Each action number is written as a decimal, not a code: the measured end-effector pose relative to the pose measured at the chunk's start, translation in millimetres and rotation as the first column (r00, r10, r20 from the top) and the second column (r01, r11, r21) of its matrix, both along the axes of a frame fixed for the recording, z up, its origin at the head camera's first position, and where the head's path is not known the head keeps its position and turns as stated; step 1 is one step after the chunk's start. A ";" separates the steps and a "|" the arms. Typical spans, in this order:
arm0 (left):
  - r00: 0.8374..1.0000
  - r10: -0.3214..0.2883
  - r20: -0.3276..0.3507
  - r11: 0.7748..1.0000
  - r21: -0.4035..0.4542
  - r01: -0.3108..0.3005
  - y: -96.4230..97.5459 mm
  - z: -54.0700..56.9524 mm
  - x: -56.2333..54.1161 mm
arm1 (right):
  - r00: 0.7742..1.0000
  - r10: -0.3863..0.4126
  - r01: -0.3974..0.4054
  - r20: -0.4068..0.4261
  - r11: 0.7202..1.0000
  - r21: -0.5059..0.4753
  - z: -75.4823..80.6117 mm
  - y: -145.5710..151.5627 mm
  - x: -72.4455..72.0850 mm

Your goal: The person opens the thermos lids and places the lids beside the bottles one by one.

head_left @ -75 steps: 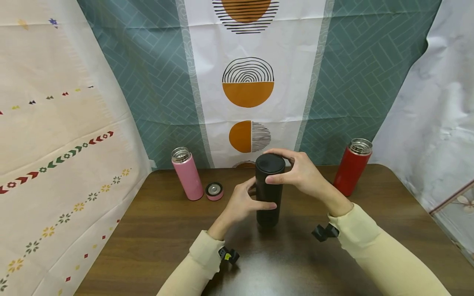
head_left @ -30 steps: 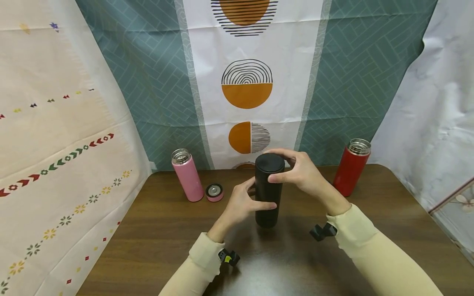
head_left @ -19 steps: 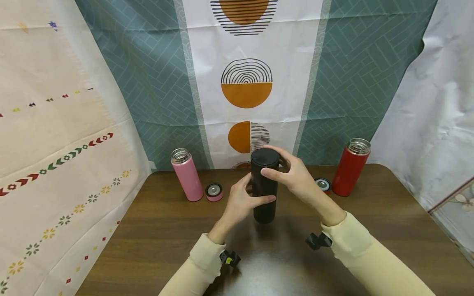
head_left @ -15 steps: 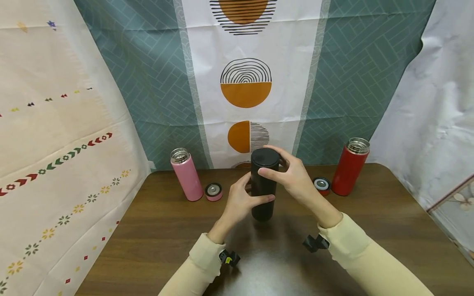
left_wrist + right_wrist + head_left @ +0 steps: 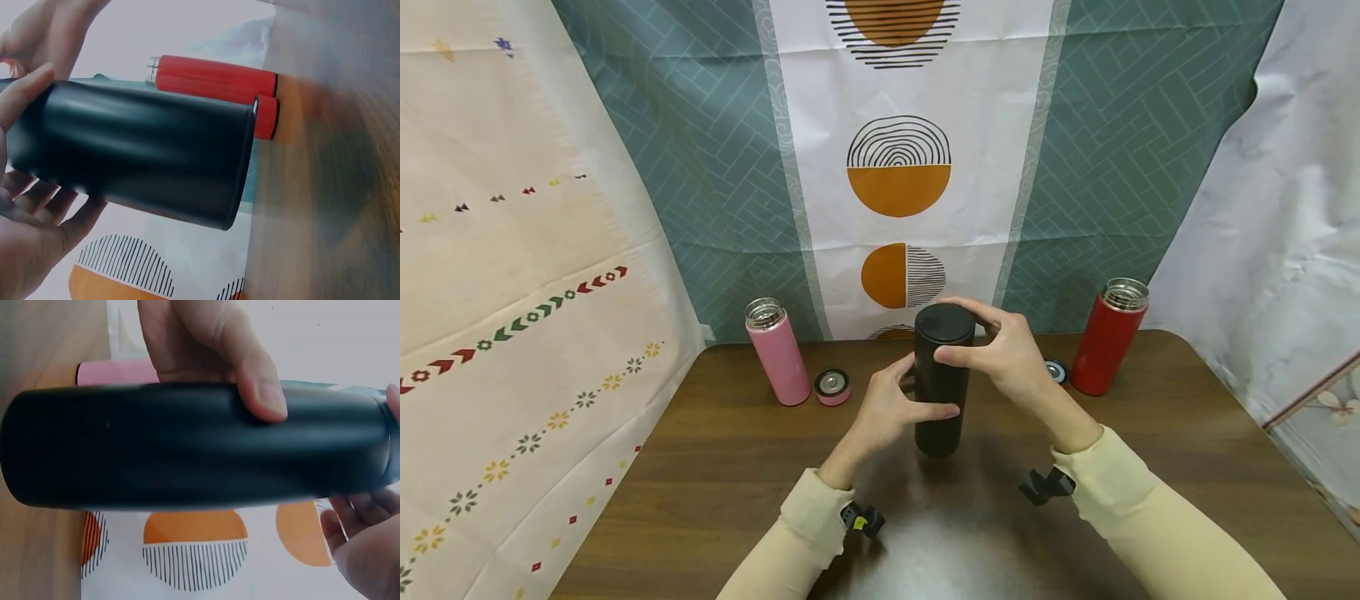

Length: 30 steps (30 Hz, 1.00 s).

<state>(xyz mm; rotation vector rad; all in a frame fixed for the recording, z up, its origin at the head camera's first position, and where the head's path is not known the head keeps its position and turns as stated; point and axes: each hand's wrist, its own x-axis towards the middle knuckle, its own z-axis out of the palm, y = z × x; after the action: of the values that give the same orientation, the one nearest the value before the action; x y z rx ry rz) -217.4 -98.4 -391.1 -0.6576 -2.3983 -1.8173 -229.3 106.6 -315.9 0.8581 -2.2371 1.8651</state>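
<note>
A black insulated bottle (image 5: 942, 392) with a black lid (image 5: 945, 322) is upright at the middle of the table in the head view. My left hand (image 5: 887, 408) grips its body about halfway down, thumb across the front. Up at the lid, my right hand (image 5: 1000, 350) holds round the top, thumb in front and fingers behind. In the left wrist view the bottle's base (image 5: 242, 169) shows close over the wood. The right wrist view has the bottle's smooth side (image 5: 175, 450), with my left thumb lying across it.
An uncapped pink bottle (image 5: 782, 362) stands at the back left of the table (image 5: 722, 500), its lid (image 5: 832, 387) beside it. Back right stands an uncapped red bottle (image 5: 1107, 346); its lid (image 5: 1056, 372) is partly hidden by my right forearm. A patterned cloth (image 5: 898, 83) hangs behind.
The black bottle shifts slightly left with both hands, then back right by now. The red bottle's lid comes into view and is now partly covered again by my right forearm.
</note>
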 end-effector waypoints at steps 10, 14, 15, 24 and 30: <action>0.999 -0.037 -0.009 0.999 0.001 0.037 1.4 -0.2 1.4 | 0.983 0.174 -0.175 0.057 0.984 0.013 1.5 11.7 -12.7; 0.999 0.025 -0.030 0.999 0.037 -0.023 3.7 -0.8 2.0 | 0.986 0.144 -0.145 0.088 0.989 0.008 -1.1 7.0 -7.5; 0.998 0.047 -0.034 0.998 0.043 -0.045 4.1 -1.1 1.9 | 0.989 0.123 -0.124 0.087 0.992 0.008 -1.9 4.9 -5.2; 0.994 0.103 -0.039 0.994 0.029 -0.102 3.9 -1.8 2.5 | 0.998 -0.057 0.057 0.037 0.998 -0.003 -3.2 -8.1 6.7; 0.999 0.044 -0.018 0.999 0.003 -0.044 1.2 1.4 3.6 | 0.998 -0.047 0.046 0.030 0.999 0.018 2.1 -2.9 5.7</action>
<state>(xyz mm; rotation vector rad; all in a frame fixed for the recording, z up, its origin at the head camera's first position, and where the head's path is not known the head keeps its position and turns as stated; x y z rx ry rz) -213.8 -97.2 -389.7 -0.6128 -2.3790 -1.7895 -223.6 103.7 -313.8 0.7780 -2.2743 1.8536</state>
